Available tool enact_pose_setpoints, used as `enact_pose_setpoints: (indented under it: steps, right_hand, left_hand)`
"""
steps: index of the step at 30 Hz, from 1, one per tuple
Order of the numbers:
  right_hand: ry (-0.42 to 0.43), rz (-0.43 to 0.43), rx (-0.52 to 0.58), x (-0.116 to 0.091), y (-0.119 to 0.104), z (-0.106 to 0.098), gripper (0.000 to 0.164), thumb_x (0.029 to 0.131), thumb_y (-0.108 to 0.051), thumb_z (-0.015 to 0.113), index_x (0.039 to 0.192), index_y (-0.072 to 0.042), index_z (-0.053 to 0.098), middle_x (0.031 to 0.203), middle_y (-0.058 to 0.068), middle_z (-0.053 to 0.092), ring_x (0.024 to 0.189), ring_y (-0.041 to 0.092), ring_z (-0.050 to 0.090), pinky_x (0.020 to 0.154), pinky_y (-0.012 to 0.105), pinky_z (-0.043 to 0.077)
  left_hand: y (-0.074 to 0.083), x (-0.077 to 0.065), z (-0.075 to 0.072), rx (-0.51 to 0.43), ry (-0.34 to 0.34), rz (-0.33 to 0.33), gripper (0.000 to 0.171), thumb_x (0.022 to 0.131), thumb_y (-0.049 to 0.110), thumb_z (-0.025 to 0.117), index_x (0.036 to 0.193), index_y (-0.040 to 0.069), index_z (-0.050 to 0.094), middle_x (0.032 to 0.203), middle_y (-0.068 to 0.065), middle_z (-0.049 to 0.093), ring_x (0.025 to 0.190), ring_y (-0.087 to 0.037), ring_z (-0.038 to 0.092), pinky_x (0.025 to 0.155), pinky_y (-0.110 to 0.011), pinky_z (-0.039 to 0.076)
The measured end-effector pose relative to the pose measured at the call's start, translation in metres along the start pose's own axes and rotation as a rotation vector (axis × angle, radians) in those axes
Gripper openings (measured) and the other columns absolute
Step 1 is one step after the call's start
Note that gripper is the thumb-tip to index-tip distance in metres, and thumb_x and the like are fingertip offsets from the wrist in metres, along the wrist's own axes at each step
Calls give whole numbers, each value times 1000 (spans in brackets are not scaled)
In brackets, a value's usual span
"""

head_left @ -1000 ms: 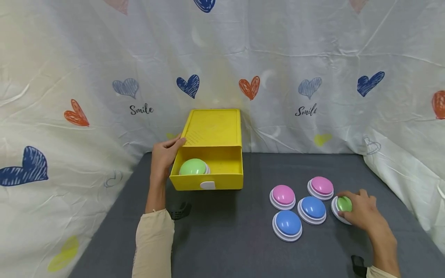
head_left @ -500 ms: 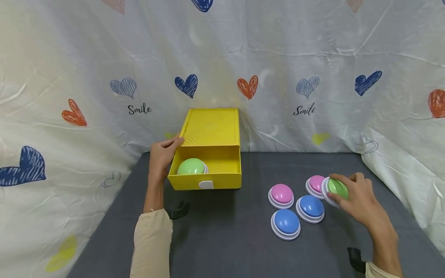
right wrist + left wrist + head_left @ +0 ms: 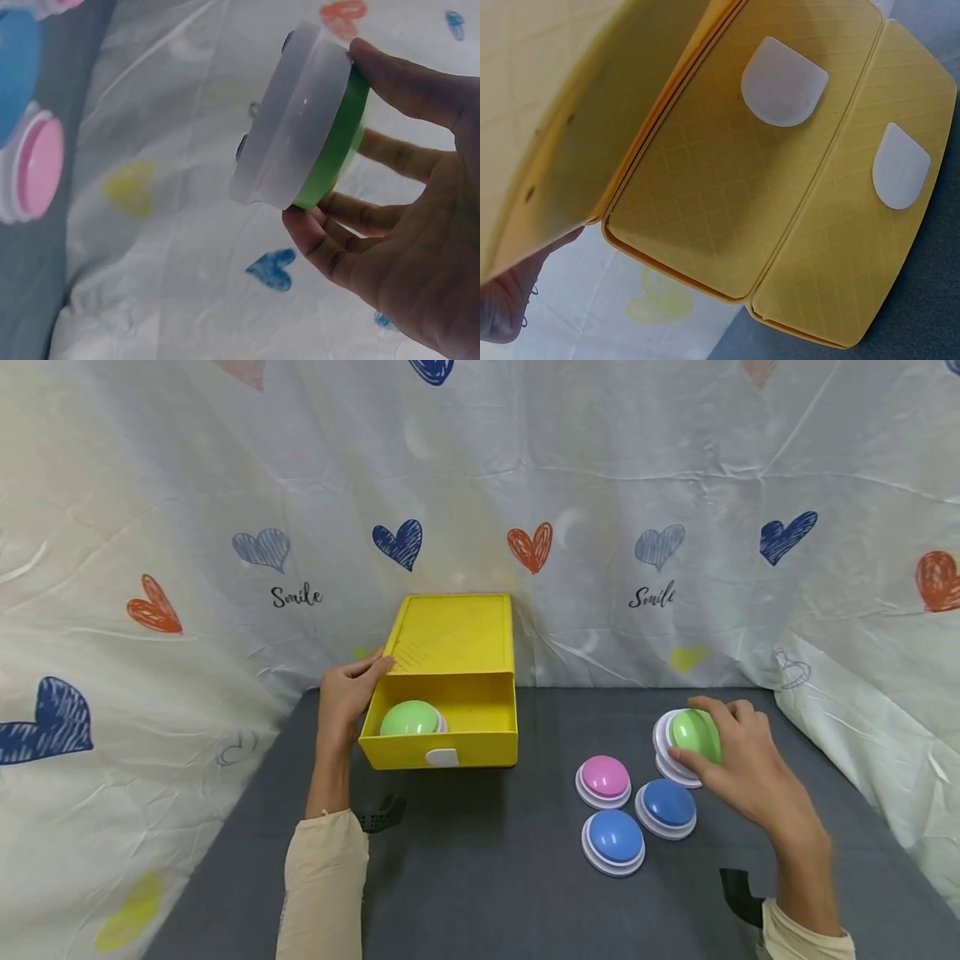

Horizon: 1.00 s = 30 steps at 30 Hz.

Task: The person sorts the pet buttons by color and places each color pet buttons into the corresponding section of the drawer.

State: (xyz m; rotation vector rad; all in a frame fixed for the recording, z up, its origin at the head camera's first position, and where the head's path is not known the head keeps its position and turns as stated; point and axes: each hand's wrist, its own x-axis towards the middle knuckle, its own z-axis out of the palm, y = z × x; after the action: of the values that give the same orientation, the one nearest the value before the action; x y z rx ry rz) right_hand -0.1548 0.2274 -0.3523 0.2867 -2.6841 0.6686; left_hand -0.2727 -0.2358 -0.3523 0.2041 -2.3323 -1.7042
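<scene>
moved since the earlier frame: right hand (image 3: 750,768) and green button (image 3: 696,735), up off the grey tabletop (image 3: 480,877) and leftward. nearest: front blue button (image 3: 617,837); just beyond, rear blue button (image 3: 670,802) and pink button (image 3: 605,776). right thumb and fingers grip the green rim, white base facing away, presumably to keep the underside free. tabletop toward yellow box (image 3: 457,631) seems to give room sideways. left hand (image 3: 347,693) pinches the box's left edge, likely steadying it; drawer (image 3: 483,753) out, second green button (image 3: 408,717) at its left, drawer floor showing rightward, front wall a raised edge. farthest: heart-patterned cloth (image 3: 465,460).
</scene>
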Motion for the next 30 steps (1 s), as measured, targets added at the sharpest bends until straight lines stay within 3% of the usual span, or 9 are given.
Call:
enact_pose_setpoints:
  steps: [5,17,30]
  right_hand:
    - [16,-16,40,9,-21,2,59,78,-43,70,124,-11,51,110,17,44,98,33,36,59,34,38]
    - [85,-161,139,35,-72,14,52,76,-40,73,117,-13,58,105,5,50,95,21,41,61,32,42]
    - [73,-341,212,68,-133,31,48,73,-41,75,109,-14,60,104,0,53,97,16,41,67,28,44]
  left_hand:
    - [0,1,1,4,-9,16,58,74,55,68,119,19,63,125,8,56,121,-17,46,94,-36,43]
    - [1,2,0,5,-7,10,60,73,55,68,120,18,62,125,11,56,121,-16,47,94,-34,43]
    - [1,3,-1,8,-6,-28,58,72,57,68,120,24,62,127,0,56,118,-18,49,87,-36,47]
